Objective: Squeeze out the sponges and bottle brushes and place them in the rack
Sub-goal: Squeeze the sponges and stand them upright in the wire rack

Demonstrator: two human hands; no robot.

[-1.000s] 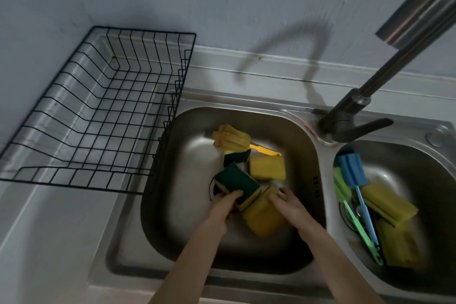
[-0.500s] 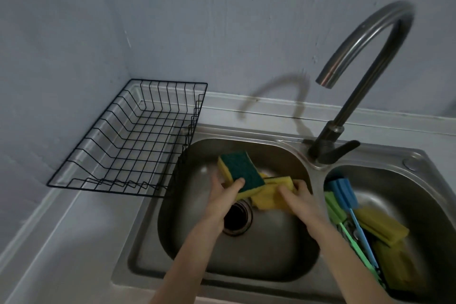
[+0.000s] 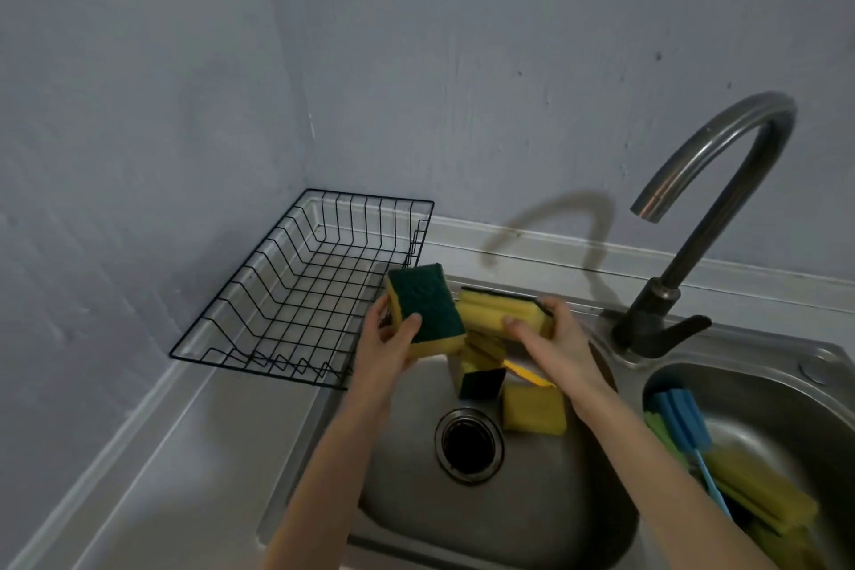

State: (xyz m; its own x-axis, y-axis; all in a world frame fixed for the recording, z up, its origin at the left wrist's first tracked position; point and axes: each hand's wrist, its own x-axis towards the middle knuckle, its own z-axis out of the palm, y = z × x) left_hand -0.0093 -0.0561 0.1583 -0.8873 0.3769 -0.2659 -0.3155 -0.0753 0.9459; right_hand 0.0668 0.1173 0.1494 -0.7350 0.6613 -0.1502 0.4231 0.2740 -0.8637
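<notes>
1. The green-topped sponge [image 3: 425, 308] sat in the left hand [image 3: 387, 340], thumb pressed on the green scouring face and fingers wrapped behind the yellow underside, so the hand was closed firmly on it. It was tilted, green side facing the camera, held above the left basin.
2. Just right of that grip, the yellow sponge [image 3: 502, 314] was clasped by the right hand [image 3: 553, 340], fingers curled over its top edge and thumb against its near face; its dark scouring layer faced away, toward the wall. The two held sponges were nearly touching at their inner ends.
3. Directly below both grips, a folded sponge with a dark green end [image 3: 479, 373] stood in the left basin [image 3: 509, 500], and just right of it another yellow sponge [image 3: 534, 407] lay flat near the drain [image 3: 468, 443]. A yellow handle [image 3: 527, 375] showed between them, under the right wrist.
4. Left of the left hand's grip, just beside it, the black wire rack [image 3: 296, 292] stood on the counter in the corner.
5. Right of the right hand's grip, the right basin [image 3: 749, 407] held a blue bottle brush [image 3: 684, 423], a green brush [image 3: 664, 435] partly hidden beneath it, and more yellow sponges [image 3: 768, 502].
6. Behind, between the basins, the faucet [image 3: 684, 273] arched over.
</notes>
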